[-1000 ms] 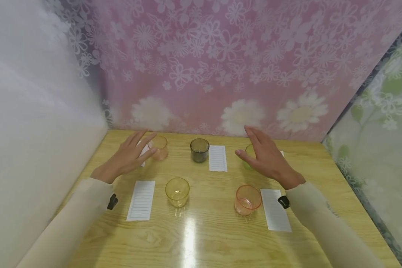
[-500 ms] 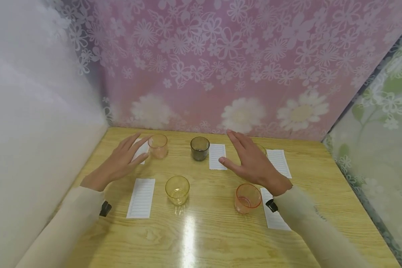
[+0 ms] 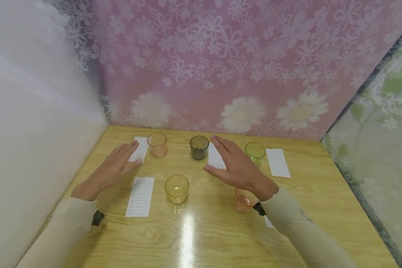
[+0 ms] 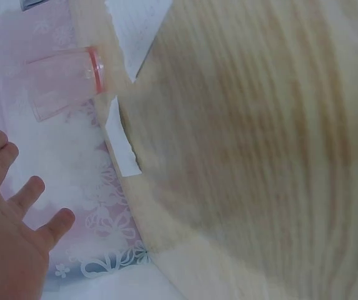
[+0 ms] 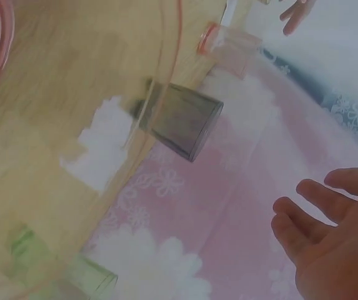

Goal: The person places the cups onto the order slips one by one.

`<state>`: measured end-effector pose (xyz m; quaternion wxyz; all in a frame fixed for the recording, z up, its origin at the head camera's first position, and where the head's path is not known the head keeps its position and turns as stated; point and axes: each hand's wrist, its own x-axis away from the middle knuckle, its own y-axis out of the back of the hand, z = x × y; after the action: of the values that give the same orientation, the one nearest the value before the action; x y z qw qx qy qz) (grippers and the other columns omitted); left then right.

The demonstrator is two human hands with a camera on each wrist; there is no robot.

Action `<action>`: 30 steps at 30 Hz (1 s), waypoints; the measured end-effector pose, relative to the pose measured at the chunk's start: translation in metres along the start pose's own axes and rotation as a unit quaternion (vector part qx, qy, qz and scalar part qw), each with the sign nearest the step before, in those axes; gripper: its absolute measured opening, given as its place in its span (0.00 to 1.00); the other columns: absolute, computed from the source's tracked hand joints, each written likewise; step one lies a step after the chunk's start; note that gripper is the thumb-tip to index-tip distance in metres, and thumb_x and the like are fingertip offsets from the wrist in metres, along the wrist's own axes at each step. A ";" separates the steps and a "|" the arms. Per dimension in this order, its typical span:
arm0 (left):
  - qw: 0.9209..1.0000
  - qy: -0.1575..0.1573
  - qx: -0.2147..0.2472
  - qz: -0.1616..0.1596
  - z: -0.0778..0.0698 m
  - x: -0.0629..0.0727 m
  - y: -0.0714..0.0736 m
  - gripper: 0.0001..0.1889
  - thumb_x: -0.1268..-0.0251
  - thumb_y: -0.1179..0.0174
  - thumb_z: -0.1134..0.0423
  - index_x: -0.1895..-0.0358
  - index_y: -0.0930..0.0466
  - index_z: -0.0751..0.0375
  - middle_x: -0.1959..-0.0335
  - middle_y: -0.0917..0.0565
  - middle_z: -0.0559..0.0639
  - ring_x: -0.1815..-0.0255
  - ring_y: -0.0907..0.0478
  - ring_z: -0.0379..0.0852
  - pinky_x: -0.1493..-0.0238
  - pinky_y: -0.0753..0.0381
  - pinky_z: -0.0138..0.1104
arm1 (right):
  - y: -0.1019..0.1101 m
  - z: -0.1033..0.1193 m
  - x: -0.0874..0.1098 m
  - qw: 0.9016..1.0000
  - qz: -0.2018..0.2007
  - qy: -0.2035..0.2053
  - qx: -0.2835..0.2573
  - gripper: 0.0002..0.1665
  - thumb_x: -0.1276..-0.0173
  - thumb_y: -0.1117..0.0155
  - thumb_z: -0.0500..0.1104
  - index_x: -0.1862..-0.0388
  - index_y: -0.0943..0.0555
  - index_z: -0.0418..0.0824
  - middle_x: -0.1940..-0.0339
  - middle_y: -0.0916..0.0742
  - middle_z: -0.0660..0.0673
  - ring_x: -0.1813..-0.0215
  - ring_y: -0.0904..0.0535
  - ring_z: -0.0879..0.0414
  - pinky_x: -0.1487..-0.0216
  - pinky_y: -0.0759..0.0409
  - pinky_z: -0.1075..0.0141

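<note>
Though upright, red cup (image 3: 243, 203) part-hidden.

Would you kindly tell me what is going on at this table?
A person's left hand is near a white lined paper slip at back left; the right hand, in the head view, overlaps another slip, back middle. Neither hand grips anything. On the wood-grain table stand a see-through, round, pale orange cup, a similar dark grey cup and green cup in the back row, and a yellow cup and red-orange cup in front.
</note>
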<state>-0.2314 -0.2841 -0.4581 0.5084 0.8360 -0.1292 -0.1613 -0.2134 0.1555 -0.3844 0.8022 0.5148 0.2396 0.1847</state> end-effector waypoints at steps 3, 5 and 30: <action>1.000 0.004 0.006 0.000 0.002 0.007 -0.001 0.40 0.11 0.49 0.43 0.09 0.52 0.56 0.08 0.48 0.59 0.10 0.53 0.72 0.16 0.51 0.73 | -0.004 0.007 -0.001 1.000 0.008 0.006 -0.006 0.57 0.21 0.39 0.71 0.06 0.50 0.49 0.08 0.39 0.46 0.11 0.40 0.41 0.14 0.35 0.39; 1.000 0.004 0.011 0.000 0.002 0.010 -0.002 0.40 0.12 0.48 0.43 0.09 0.52 0.54 0.08 0.47 0.58 0.10 0.52 0.72 0.16 0.50 0.73 | -0.007 0.010 0.000 1.000 0.011 0.010 -0.005 0.57 0.21 0.39 0.72 0.07 0.49 0.48 0.08 0.38 0.45 0.11 0.39 0.42 0.15 0.35 0.39; 0.999 -0.014 0.010 0.052 0.008 0.052 -0.013 0.51 0.23 0.33 0.38 0.12 0.45 0.66 0.12 0.41 0.67 0.14 0.44 0.74 0.20 0.40 0.72 | -0.045 0.047 -0.004 0.997 0.040 0.054 0.032 0.56 0.24 0.34 0.72 0.10 0.39 0.43 0.13 0.29 0.42 0.13 0.34 0.39 0.15 0.32 0.41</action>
<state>-0.1869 -0.3047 -0.4801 0.5054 0.8311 -0.1810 -0.1452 -0.1877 0.1006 -0.4083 0.7634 0.5381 0.2680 0.2363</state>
